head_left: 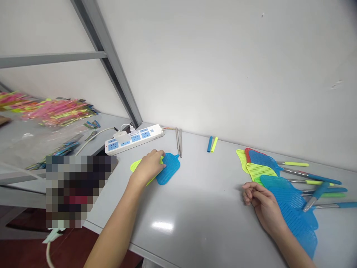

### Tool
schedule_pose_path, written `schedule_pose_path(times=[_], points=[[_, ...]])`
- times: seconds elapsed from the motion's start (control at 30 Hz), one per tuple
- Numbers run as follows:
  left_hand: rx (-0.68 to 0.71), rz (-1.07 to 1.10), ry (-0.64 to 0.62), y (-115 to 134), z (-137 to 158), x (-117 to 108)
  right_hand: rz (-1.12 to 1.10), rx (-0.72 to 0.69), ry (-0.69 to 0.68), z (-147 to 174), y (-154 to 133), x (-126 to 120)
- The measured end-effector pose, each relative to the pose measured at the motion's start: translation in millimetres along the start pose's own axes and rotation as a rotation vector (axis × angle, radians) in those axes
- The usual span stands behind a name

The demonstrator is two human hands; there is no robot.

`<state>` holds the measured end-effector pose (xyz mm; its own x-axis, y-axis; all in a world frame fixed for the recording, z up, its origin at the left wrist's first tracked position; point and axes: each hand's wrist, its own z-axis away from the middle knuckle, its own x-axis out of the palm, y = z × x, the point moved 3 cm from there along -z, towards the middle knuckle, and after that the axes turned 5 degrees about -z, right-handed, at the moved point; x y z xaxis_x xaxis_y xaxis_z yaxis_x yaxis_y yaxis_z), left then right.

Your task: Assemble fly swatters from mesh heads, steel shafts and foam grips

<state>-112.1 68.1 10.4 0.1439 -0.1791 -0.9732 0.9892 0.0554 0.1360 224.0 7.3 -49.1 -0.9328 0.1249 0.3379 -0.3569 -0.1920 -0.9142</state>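
Note:
My left hand (150, 166) is closed over a yellow-green fly swatter head (135, 165), its thumb toward the blue swatter head (170, 172) beside it. Part of the yellow-green head is hidden under the palm. Just behind these heads, two thin metal rods (180, 143) lie side by side. On the right, my right hand (260, 203) is loosely closed, its fingers curled with nothing visible in them. It is beside a pile of blue fly swatters (295, 216) with metal shafts. A blue handle sleeve (209, 144) and a yellow one (214, 144) lie near the wall.
A white power strip (135, 139) with plugs stands at the back left, near a grey metal frame post (117, 74). Bagged pink and yellow items (61, 111) lie on the left surface. A pixelated patch (80, 191) covers the table's left edge.

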Motion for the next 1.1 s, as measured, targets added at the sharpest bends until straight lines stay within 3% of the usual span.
schedule_pose_path(times=[0.47, 1.1], points=[[-0.023, -0.034, -0.031, -10, -11, 12, -0.033, 0.014, 0.010, -2, 0, 0], [-0.046, -0.026, -0.038, -14, -8, 5, -0.001, 0.011, -0.008, -1, 1, 0]])
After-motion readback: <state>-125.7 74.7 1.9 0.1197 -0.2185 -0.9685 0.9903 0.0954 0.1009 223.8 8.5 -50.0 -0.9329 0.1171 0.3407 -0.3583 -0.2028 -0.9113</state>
